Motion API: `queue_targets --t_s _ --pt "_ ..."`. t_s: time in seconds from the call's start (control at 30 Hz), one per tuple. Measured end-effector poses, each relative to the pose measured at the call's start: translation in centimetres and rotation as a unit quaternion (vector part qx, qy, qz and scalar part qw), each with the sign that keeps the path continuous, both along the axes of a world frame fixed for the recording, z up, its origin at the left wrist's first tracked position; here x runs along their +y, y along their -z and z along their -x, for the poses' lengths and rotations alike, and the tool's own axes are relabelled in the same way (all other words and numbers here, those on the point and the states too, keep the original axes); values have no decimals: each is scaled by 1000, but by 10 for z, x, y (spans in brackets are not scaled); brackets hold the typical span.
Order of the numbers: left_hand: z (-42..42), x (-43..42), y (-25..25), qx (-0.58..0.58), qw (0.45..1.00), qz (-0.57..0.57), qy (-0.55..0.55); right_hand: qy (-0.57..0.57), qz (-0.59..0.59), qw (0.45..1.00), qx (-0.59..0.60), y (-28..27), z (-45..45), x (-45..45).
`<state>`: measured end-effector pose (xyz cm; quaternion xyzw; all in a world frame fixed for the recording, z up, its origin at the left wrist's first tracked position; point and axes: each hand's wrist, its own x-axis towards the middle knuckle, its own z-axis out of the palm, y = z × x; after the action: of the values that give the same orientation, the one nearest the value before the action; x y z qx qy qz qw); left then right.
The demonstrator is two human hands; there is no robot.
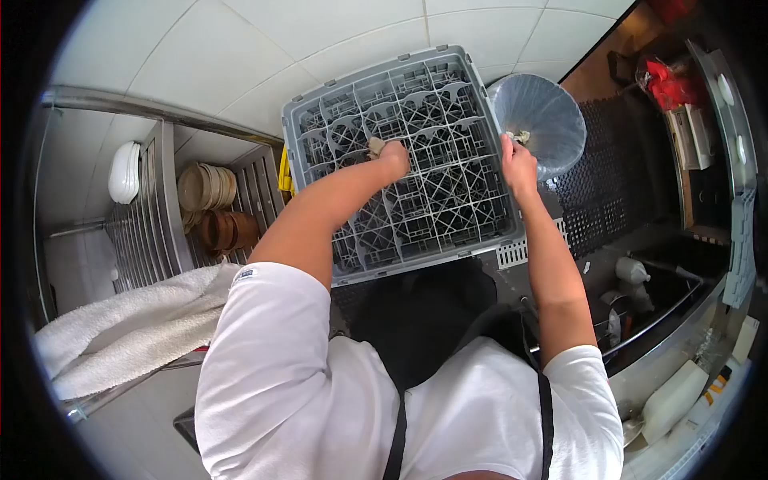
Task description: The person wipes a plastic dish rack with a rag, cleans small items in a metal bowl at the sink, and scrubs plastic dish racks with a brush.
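Note:
A large grey compartment rack [436, 172] is tilted in front of me, its grid facing up. My left hand [392, 160] is closed over the grid at the rack's middle left, with a small crumpled beige scrap [376, 147] showing at its fingers. At the rack's right side, my right hand [518, 166] has its fingers wrapped round the rim. Just beyond those fingers lies a small pale scrap [522, 137], against a round bin with a clear liner [552, 120].
Metal shelves [152, 232] at the left hold white dishes [125, 172], stacked plates [206, 187] and brown bowls [228, 232]. A white towel [144, 320] lies at the lower left. A perforated black mat [600, 176] covers the floor. A sink area with a metal rail [656, 320] is at the right.

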<state>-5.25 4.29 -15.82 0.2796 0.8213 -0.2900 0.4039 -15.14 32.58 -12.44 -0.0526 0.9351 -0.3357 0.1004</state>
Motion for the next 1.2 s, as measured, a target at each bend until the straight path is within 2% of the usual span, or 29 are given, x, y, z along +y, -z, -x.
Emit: queue_targets --t_s 0.17,0.27,0.4,0.47,0.57,0.6,0.7,0.83,0.87,0.93,1.0,1.03,1.07,1.1,1.17,1.2 --pt "5 -1 4 -34 999 25 -26 -7 -12 1000 -6 0 0 1" --pt "13 10 -17 -46 997 44 -47 1 -19 1000 -2 5 1 2" --pt "13 8 -1 -35 997 49 -48 0 -20 1000 -7 -1 -1 2" --pt "13 5 27 -31 997 62 -45 3 -26 1000 -6 0 -2 2" --pt "17 15 11 -35 995 89 -9 2 -25 1000 -5 2 0 4" --pt "13 18 -6 -29 997 71 -27 -2 -23 1000 -1 4 0 4" --pt "15 10 8 -39 994 53 -84 0 -18 1000 -3 3 0 2" --pt "3 2 -47 62 984 7 -166 18 -22 999 20 -11 -6 1" --pt "-1 2 -96 62 958 -87 -267 20 -2 994 110 -10 -9 1" --pt "-19 -1 -145 143 885 -224 -383 23 36 956 289 -8 -11 1" --pt "-37 1 -152 196 771 -364 -484 42 196 972 125 -42 -35 -17" --pt "-46 8 -151 207 700 -433 -529 50 269 961 38 -61 -54 -30" --pt "-57 24 -156 221 668 -473 -531 -1 363 930 -64 -74 -72 -42" --pt "-67 40 -155 202 652 -483 -549 -50 447 878 -166 -82 -92 -54" --pt "-90 78 -132 205 621 -545 -524 -122 480 849 -185 -69 -135 -79" --pt "-103 95 -109 219 678 -516 -475 -115 479 847 -200 -65 -149 -84"
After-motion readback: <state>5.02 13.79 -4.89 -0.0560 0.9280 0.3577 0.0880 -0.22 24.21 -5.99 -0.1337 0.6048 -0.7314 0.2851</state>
